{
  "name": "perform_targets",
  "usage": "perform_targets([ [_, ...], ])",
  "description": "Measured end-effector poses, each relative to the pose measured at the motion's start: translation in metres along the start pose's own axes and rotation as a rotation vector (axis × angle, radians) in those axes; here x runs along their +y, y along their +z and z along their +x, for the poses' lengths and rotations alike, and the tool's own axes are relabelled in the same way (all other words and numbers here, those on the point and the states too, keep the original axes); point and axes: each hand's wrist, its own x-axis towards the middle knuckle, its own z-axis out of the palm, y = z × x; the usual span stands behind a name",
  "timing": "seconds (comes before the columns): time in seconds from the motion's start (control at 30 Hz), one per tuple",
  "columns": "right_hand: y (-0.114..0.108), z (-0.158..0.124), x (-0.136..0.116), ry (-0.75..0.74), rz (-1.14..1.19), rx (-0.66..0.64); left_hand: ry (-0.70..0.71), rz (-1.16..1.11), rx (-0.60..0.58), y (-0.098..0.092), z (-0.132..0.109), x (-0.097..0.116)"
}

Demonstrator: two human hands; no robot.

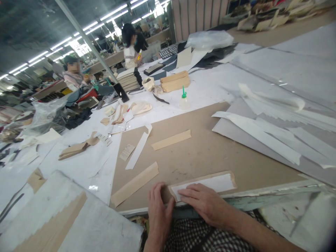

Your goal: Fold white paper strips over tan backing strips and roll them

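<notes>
Strip of white material (222, 183) lies on a tan strip (233, 179) at the worktop's (204, 154) near edge. Right hand (203, 200) rests there, fingers extended, unclamped; left hand (159, 209), thumb and fingers apart, adjoins the left end. Uneven pressure could skew the layers.

Your flat brown board (199, 157) lies on a broad white table (210, 89). On the board you see three long tan strips (135, 184) and one narrow white strip (138, 149).
</notes>
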Motion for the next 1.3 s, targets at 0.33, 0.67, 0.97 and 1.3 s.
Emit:
perform_targets([
  [0.33, -0.013, 0.013, -0.002, -0.015, 0.023, -0.107, 0.146, 0.031, -0.105, -0.009, -0.011, 0.009],
  [0.67, -0.013, 0.014, 0.0, -0.02, 0.016, -0.083, 0.325, 0.117, -0.053, -0.008, -0.022, -0.006],
  [0.97, -0.009, 0.011, 0.0, -0.031, -0.011, -0.076, 0.416, 0.301, -0.126, -0.014, -0.018, -0.006],
  [1.3, -0.006, 0.007, 0.0, -0.02, -0.014, -0.048, 0.56, 0.531, -0.303, -0.029, -0.006, -0.001],
])
